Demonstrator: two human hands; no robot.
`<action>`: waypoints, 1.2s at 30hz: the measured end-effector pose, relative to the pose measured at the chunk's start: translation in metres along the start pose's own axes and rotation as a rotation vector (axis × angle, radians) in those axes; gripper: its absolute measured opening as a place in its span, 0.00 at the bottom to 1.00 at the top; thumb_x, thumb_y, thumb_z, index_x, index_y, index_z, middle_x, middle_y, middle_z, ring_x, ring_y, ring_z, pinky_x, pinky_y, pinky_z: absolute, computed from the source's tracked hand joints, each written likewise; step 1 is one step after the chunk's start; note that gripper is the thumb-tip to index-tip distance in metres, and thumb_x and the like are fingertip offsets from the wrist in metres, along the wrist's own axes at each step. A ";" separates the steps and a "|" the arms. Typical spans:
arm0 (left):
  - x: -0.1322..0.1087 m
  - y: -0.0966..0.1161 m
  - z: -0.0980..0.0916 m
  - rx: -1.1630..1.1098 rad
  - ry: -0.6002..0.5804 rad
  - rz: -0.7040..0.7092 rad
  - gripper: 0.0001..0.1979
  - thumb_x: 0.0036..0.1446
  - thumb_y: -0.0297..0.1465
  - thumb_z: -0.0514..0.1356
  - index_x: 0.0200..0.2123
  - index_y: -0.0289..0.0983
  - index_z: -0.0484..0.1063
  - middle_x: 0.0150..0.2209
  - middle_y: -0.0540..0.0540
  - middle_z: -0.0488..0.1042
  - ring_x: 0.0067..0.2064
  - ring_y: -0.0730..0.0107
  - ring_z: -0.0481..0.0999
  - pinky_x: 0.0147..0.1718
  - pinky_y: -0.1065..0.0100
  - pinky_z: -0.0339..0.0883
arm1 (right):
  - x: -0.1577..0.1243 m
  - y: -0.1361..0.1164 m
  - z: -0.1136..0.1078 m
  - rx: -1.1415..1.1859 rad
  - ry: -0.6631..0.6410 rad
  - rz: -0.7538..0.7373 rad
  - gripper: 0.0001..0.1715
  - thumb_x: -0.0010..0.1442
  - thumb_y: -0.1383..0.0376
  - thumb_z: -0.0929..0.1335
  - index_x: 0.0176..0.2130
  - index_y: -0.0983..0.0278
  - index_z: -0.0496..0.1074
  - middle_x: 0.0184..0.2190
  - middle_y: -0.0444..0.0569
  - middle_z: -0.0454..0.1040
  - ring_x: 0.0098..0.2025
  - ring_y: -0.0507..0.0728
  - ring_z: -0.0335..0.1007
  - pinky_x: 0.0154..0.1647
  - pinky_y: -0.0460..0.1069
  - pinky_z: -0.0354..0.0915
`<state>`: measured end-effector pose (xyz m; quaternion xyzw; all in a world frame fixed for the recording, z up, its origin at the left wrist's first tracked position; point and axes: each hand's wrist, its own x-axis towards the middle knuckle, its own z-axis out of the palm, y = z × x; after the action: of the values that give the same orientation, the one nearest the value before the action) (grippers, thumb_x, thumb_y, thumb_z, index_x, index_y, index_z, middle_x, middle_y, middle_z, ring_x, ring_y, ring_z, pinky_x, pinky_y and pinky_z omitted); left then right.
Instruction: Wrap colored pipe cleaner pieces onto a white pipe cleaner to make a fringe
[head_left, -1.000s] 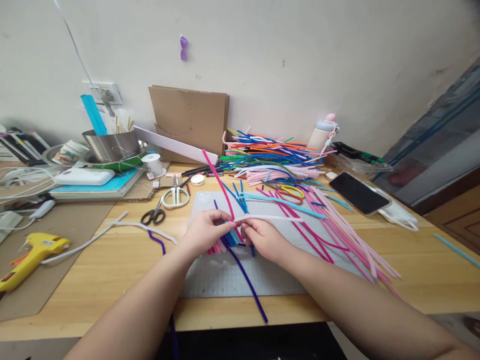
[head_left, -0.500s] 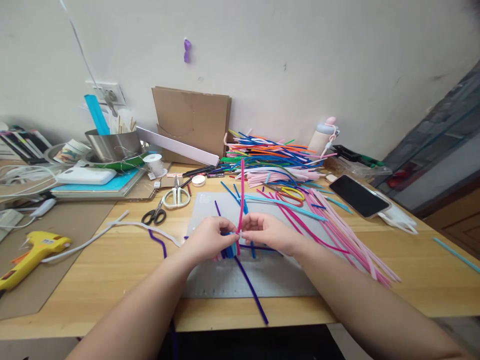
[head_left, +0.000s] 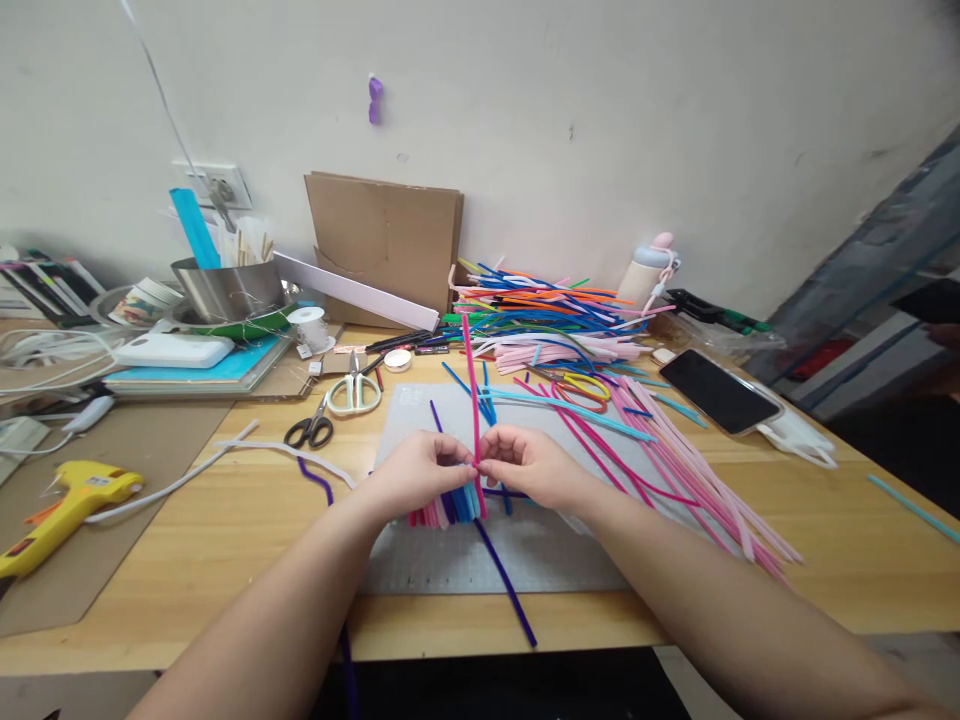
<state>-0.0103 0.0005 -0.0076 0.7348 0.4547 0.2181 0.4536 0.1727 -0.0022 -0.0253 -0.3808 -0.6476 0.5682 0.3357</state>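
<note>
Between my two hands a hot-pink pipe cleaner [head_left: 472, 390] stands nearly upright, its lower end hanging just below my fingers. My left hand [head_left: 420, 468] is closed, pinching a woven strip of pipe cleaners [head_left: 454, 503] in pink, purple and blue bands close to the hot-pink one. The fingertips of my right hand [head_left: 529, 465] pinch the hot-pink stem from the other side. Dark purple pipe cleaners [head_left: 506, 580] run out from the strip, one towards the table's front edge. Beneath lies a grey cutting mat [head_left: 420, 560]. My palms hide part of the strip.
Loose pink pipe cleaners [head_left: 675, 470] and yellow-and-red-handled scissors [head_left: 585, 392] lie right of my hands. To the left are white-handled scissors [head_left: 354, 393], black-handled scissors [head_left: 309, 430] and a yellow glue gun [head_left: 82, 500]. Behind sits a pipe-cleaner heap [head_left: 540, 315]; a phone [head_left: 720, 390] rests right.
The hot-pink pipe cleaner's top has tilted left. My left hand has shifted slightly, so more of the woven strip's pink and blue bands show. At far right, a dark shape has appeared.
</note>
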 end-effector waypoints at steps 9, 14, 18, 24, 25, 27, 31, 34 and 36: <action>0.001 -0.001 0.001 0.013 0.009 -0.004 0.09 0.48 0.34 0.56 0.26 0.35 0.73 0.23 0.50 0.72 0.25 0.74 0.69 0.24 0.74 0.60 | 0.000 0.001 0.002 -0.022 -0.022 -0.037 0.07 0.52 0.65 0.66 0.31 0.66 0.65 0.24 0.42 0.66 0.26 0.47 0.61 0.25 0.43 0.57; 0.000 0.000 0.000 -0.043 -0.011 -0.062 0.10 0.46 0.36 0.57 0.25 0.35 0.73 0.22 0.49 0.71 0.24 0.73 0.68 0.23 0.74 0.60 | -0.002 0.000 0.000 -0.155 -0.019 -0.103 0.05 0.54 0.65 0.65 0.31 0.65 0.66 0.24 0.43 0.66 0.25 0.49 0.60 0.26 0.44 0.58; 0.000 0.000 -0.001 -0.083 -0.005 -0.087 0.11 0.46 0.36 0.58 0.27 0.34 0.74 0.23 0.49 0.72 0.25 0.73 0.69 0.24 0.74 0.61 | -0.005 -0.005 -0.005 -0.437 -0.032 -0.339 0.07 0.56 0.67 0.63 0.34 0.64 0.70 0.30 0.48 0.70 0.32 0.53 0.64 0.34 0.48 0.60; 0.000 0.001 0.001 -0.008 0.044 -0.058 0.11 0.47 0.36 0.57 0.28 0.34 0.74 0.22 0.48 0.73 0.22 0.74 0.70 0.20 0.75 0.61 | -0.006 -0.010 -0.002 -0.308 0.002 -0.225 0.06 0.56 0.64 0.63 0.34 0.63 0.68 0.30 0.48 0.70 0.32 0.53 0.66 0.32 0.48 0.62; 0.000 0.001 0.001 0.020 0.055 -0.074 0.12 0.48 0.37 0.56 0.29 0.34 0.74 0.22 0.48 0.72 0.20 0.74 0.70 0.17 0.76 0.60 | -0.005 -0.011 -0.001 -0.205 0.028 -0.101 0.07 0.56 0.62 0.63 0.34 0.64 0.66 0.28 0.46 0.69 0.29 0.52 0.66 0.28 0.47 0.61; -0.001 0.001 0.003 0.071 0.066 -0.106 0.14 0.49 0.38 0.55 0.32 0.35 0.73 0.20 0.49 0.72 0.15 0.75 0.68 0.13 0.76 0.58 | -0.004 -0.011 0.001 -0.035 0.024 0.119 0.11 0.56 0.59 0.63 0.33 0.64 0.64 0.24 0.43 0.67 0.22 0.49 0.64 0.22 0.44 0.59; -0.002 0.001 0.006 0.137 0.072 -0.057 0.12 0.48 0.36 0.55 0.30 0.35 0.73 0.23 0.47 0.74 0.14 0.77 0.68 0.11 0.77 0.58 | -0.005 -0.009 -0.001 0.100 -0.104 0.287 0.15 0.53 0.55 0.65 0.30 0.65 0.63 0.18 0.40 0.63 0.17 0.46 0.57 0.18 0.42 0.53; -0.002 0.001 0.007 0.118 0.045 -0.061 0.13 0.49 0.36 0.54 0.31 0.35 0.73 0.28 0.45 0.75 0.14 0.77 0.68 0.10 0.77 0.57 | -0.006 -0.005 -0.003 0.140 -0.165 0.302 0.16 0.51 0.55 0.67 0.29 0.65 0.62 0.16 0.37 0.60 0.16 0.45 0.53 0.16 0.41 0.49; -0.002 0.001 0.007 0.103 0.031 -0.088 0.14 0.49 0.37 0.54 0.32 0.35 0.73 0.28 0.45 0.75 0.14 0.76 0.68 0.10 0.77 0.57 | -0.005 -0.004 -0.003 0.132 -0.172 0.280 0.17 0.51 0.55 0.68 0.30 0.64 0.62 0.16 0.36 0.59 0.16 0.44 0.51 0.15 0.41 0.47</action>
<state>-0.0059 -0.0045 -0.0104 0.7329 0.5041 0.1859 0.4173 0.1774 -0.0059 -0.0210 -0.3945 -0.5759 0.6812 0.2207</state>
